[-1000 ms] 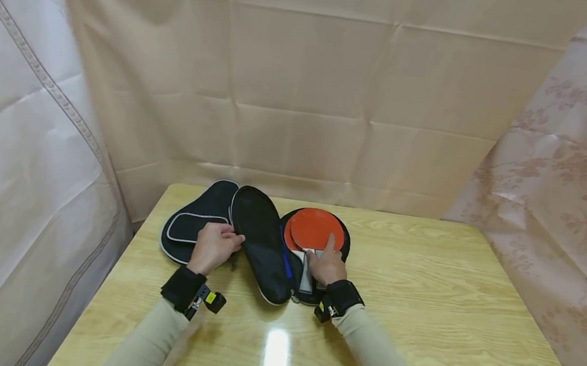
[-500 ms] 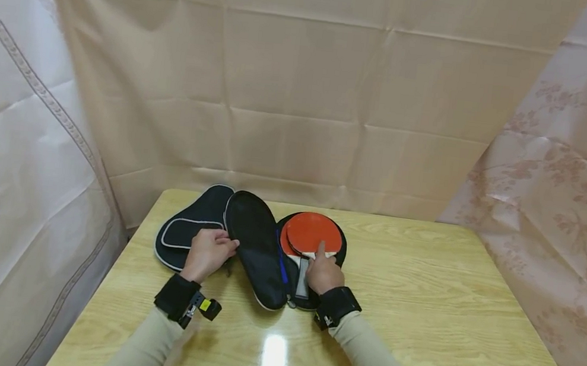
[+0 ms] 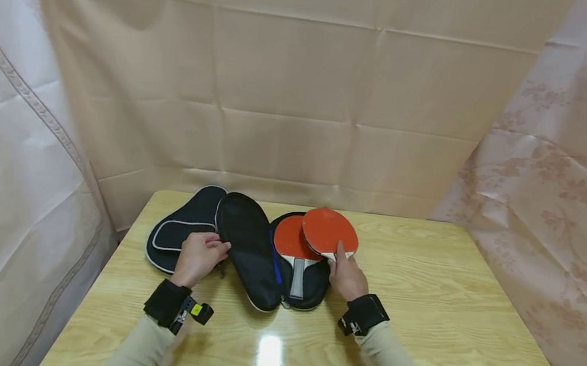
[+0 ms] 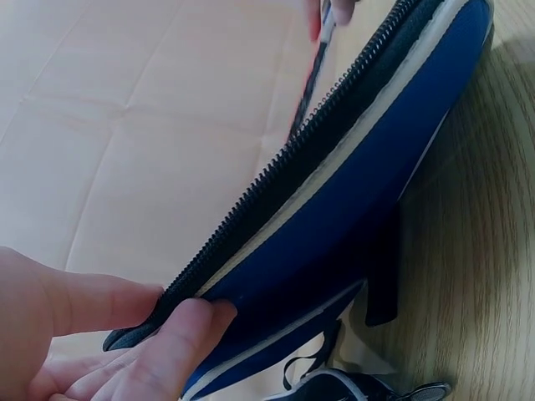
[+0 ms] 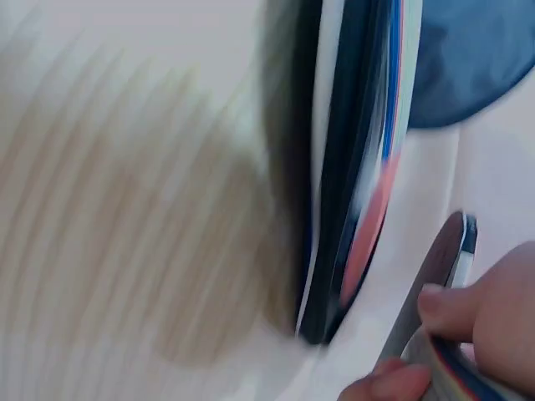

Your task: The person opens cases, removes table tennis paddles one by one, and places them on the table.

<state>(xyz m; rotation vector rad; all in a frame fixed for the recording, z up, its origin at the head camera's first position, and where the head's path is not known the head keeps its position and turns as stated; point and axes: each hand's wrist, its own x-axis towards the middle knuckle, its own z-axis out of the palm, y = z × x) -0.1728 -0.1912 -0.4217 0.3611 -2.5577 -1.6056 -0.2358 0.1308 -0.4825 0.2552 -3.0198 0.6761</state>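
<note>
My right hand (image 3: 349, 277) grips the handle of a red table tennis paddle (image 3: 330, 231), its index finger laid along the blade. That paddle is raised over the right edge of an unzipped black case (image 3: 317, 282). A second red paddle (image 3: 290, 235) lies in the case, its grey handle toward me. With thumb and fingers my left hand (image 3: 198, 256) pinches the zippered rim of the case's lifted flap (image 3: 251, 250). In the left wrist view the flap's blue outer side (image 4: 334, 200) and zipper teeth show. The right hand's palm is hidden in the head view.
Another dark case (image 3: 186, 228) with white piping lies at the left, partly under the lifted flap. All of it rests on a light wooden table (image 3: 446, 318). A beige cloth (image 3: 293, 87) hangs behind the table's far edge, with more cloth on both sides.
My right hand has drawn the upper paddle rightward off the other one, uncovering more of the lower paddle and its handle. The left hand keeps its pinch on the flap.
</note>
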